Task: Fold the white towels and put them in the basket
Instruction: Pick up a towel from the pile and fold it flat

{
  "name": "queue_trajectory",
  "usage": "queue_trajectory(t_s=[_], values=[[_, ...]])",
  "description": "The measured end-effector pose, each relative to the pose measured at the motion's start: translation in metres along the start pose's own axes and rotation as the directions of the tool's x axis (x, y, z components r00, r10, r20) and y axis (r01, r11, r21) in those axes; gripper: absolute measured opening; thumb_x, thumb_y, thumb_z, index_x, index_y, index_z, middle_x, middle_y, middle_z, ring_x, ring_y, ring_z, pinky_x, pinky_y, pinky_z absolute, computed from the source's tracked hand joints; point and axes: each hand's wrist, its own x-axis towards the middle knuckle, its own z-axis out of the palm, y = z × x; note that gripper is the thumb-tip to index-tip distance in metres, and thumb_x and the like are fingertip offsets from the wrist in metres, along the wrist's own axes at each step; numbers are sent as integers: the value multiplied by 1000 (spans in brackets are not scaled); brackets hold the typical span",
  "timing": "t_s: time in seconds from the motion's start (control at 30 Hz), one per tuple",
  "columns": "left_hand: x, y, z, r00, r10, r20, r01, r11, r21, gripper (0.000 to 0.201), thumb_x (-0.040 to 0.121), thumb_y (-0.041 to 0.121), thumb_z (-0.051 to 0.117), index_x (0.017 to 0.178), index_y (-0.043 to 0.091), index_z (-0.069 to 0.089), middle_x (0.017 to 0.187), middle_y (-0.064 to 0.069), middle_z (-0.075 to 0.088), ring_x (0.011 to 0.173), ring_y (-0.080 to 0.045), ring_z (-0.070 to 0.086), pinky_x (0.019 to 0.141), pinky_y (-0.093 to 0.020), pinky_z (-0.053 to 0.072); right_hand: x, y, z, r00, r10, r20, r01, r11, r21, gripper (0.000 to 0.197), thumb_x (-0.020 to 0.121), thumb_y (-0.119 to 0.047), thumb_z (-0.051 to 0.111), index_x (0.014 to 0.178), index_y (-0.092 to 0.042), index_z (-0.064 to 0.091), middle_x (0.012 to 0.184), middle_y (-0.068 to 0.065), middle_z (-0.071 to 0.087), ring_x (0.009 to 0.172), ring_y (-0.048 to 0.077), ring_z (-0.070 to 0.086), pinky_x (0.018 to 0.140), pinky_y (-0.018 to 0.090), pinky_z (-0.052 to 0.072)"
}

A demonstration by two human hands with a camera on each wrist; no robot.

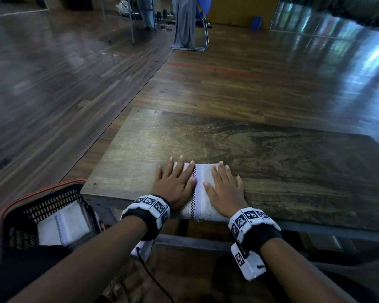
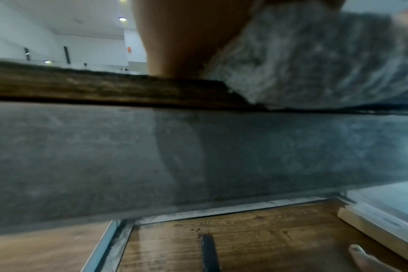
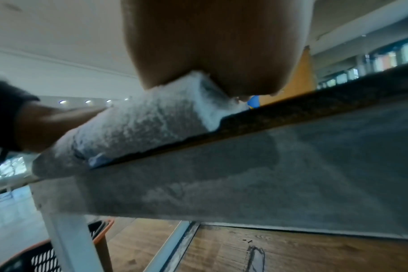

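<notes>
Your left hand (image 1: pixel 175 184) and right hand (image 1: pixel 224 189) press flat, fingers straight, on the folded towel (image 1: pixel 201 193) (at the worktop's (image 1: pixel 271 149) near edge).

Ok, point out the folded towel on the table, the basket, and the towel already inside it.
Folded towel (image 1: pixel 200 193): head view, striped middle band.
Basket (image 1: pixel 59 196): head view, far mesh wall.
Towel in basket (image 1: pixel 72 221): head view, top face.

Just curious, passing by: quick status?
Left hand, right hand flat on folded towel. Another towel already in basket. Nothing in the way.
</notes>
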Motion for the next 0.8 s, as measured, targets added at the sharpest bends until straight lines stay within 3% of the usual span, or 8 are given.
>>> queue_trajectory(t_s=[0.1,0.17,0.23,0.33,0.4,0.43,0.6,0.8], values=[[5,-15,-5,994,-98,46,99,995,-26,58,94,54,11,147,36,-3,159,-1,-6,146,-23,-8,115,-53,-3,-2,11,-5,995,46,89,-54,993,101,66,95,-55,22,149,-27,-4,158,0,-18,145,18,-16,115,47,-8],[7,-24,-14,979,-181,91,184,983,-25,59,96,52,13,149,28,5,159,-7,0,147,-24,-2,115,-53,-1,-6,18,-12,992,90,90,-103,983,152,71,94,-57,28,149,-26,-4,159,3,-11,146,21,-10,115,48,-4],[6,-31,-25,976,-205,72,205,979,0,54,97,48,20,143,20,29,154,-11,23,143,-25,19,114,-52,10,-10,23,-21,992,126,2,-125,977,171,69,92,-54,37,148,-22,11,156,4,12,143,25,9,114,48,7],[1,-34,-40,981,-190,-45,188,981,-40,38,93,48,35,102,22,61,108,-5,57,110,-28,52,93,-43,36,-13,29,-36,982,187,-29,-179,968,175,44,91,-52,43,123,-23,50,132,3,50,126,25,39,106,46,23],[-3,-33,-43,982,-186,24,187,968,-165,39,89,53,42,66,23,53,72,2,54,80,-27,59,68,-33,39,-12,30,-41,976,207,70,-217,957,192,42,89,-57,42,105,-22,60,115,-1,63,114,23,51,104,47,26],[-4,-32,-42,978,-191,90,206,955,-214,42,87,56,46,60,23,46,63,5,50,69,-23,57,59,-29,37,-10,30,-42,974,208,95,-223,953,203,45,88,-59,44,99,-20,62,106,-2,66,108,22,55,103,47,28],[-4,-30,-40,952,-217,215,271,926,-264,48,81,58,56,54,21,40,53,5,45,50,-12,43,49,-27,29,-1,25,-41,968,203,145,-237,929,284,41,83,-54,55,71,-15,59,76,2,69,81,19,62,97,48,37],[2,-22,-52,958,-169,230,275,764,-583,35,88,27,61,60,19,42,55,8,44,46,-2,39,36,-7,28,1,21,-48,959,186,213,-258,885,388,31,87,-42,54,74,-13,50,75,4,56,65,17,51,63,31,35]])
